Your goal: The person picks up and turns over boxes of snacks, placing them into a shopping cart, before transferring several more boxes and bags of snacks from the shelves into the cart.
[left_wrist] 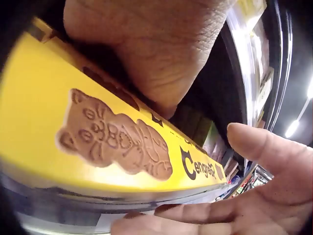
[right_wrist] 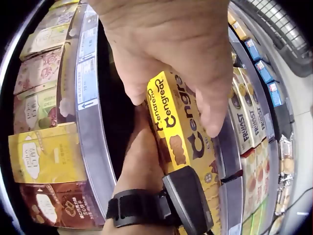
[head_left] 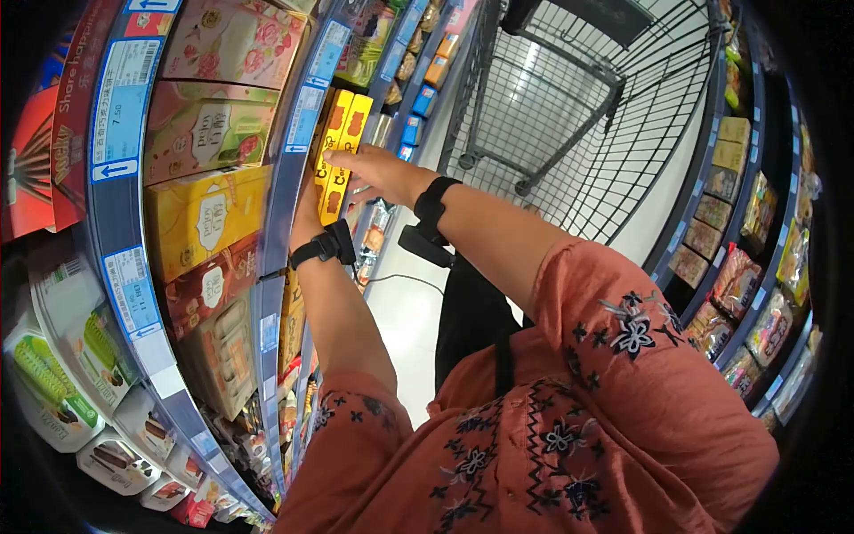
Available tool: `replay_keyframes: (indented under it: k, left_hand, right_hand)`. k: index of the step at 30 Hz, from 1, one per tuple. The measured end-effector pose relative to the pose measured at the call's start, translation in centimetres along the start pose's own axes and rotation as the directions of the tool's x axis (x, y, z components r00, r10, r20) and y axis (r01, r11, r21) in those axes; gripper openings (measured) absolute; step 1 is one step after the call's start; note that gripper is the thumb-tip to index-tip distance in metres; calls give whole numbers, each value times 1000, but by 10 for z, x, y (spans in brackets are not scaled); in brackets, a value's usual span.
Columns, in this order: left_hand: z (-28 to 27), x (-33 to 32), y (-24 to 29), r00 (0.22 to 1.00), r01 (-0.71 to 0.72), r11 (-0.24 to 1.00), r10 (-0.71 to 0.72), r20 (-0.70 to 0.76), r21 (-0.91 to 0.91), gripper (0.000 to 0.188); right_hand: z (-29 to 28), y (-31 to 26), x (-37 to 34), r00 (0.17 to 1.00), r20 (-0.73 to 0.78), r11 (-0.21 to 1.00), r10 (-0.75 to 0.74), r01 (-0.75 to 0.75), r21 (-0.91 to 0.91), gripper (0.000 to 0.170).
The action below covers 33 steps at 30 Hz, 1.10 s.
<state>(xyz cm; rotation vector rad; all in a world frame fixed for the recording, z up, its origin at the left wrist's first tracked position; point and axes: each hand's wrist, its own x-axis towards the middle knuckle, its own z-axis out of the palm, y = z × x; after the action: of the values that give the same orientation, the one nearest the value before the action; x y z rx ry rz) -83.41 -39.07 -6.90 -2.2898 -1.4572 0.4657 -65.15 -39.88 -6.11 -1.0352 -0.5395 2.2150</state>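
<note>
Two yellow biscuit boxes (head_left: 342, 151) stand side by side at the shelf edge in the head view, with bear pictures on their faces. My right hand (head_left: 382, 173) spans them, thumb across the front and fingers at the far side. From the right wrist, the hand (right_wrist: 171, 44) straddles the yellow box (right_wrist: 183, 117). My left hand (head_left: 307, 200) lies on the shelf side of the boxes, its fingers mostly hidden. Close up in the left wrist view, the left hand (left_wrist: 146, 44) meets the upper edge of a yellow box (left_wrist: 44, 107); the right hand (left_wrist: 264, 191) is around its far end.
Shelves of boxed snacks (head_left: 209, 214) with blue price labels (head_left: 124, 107) run down the left. A wire shopping cart (head_left: 569, 107) stands in the aisle beyond the right arm. Another stocked shelf (head_left: 712, 222) lines the right side.
</note>
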Motion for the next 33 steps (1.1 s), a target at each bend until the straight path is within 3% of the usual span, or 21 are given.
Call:
replay_keyframes:
  k: [2, 7, 9, 13, 15, 17, 19, 20, 23, 28, 33]
  left_hand:
    - [0, -2, -2, 1000, -10, 998, 11, -12, 62, 42]
    - [5, 6, -1, 984, -33, 908, 102, -144, 418, 44]
    - [0, 7, 1, 989, -17, 908, 76, -125, 419, 45]
    - [-24, 0, 12, 975, 144, 978, -166, 149, 148, 63]
    - [-24, -1, 10, 966, 241, 957, -220, 137, -162, 56]
    - [-30, -5, 11, 929, 368, 817, -338, 149, -443, 52]
    - [-77, 1, 23, 843, 491, 555, -499, 204, -672, 54]
    - [-86, 1, 26, 833, 486, 514, -517, 197, -707, 64]
    - [-95, -3, 45, 820, 483, 576, -562, 109, -659, 64]
    - [-100, -12, 69, 864, 372, 689, -501, -38, -623, 65]
    - [-122, -19, 83, 875, 366, 668, -484, -5, -648, 64]
  right_hand:
    - [3, -4, 0, 1000, 3, 1000, -4, 3, 29, 71]
    - [9, -1, 8, 999, -38, 996, -16, 19, 84, 63]
    - [5, 4, 4, 999, -12, 989, -41, 42, 142, 57]
    - [-1, 6, -1, 997, 53, 985, -62, 52, 163, 51]
    - [-1, 6, -5, 997, 36, 985, -70, 63, 161, 51]
    - [-5, 5, -11, 994, 47, 986, -96, 89, 138, 51]
    - [-10, 2, -20, 992, 49, 986, -113, 106, 125, 50]
    - [-10, 1, -27, 993, 44, 986, -113, 107, 125, 50]
    - [-16, -2, -49, 995, 2, 990, -102, 101, 95, 51]
    - [-32, -2, -84, 997, -38, 988, -70, 75, 132, 50]
    - [-42, 0, -102, 997, -27, 986, -69, 72, 152, 49]
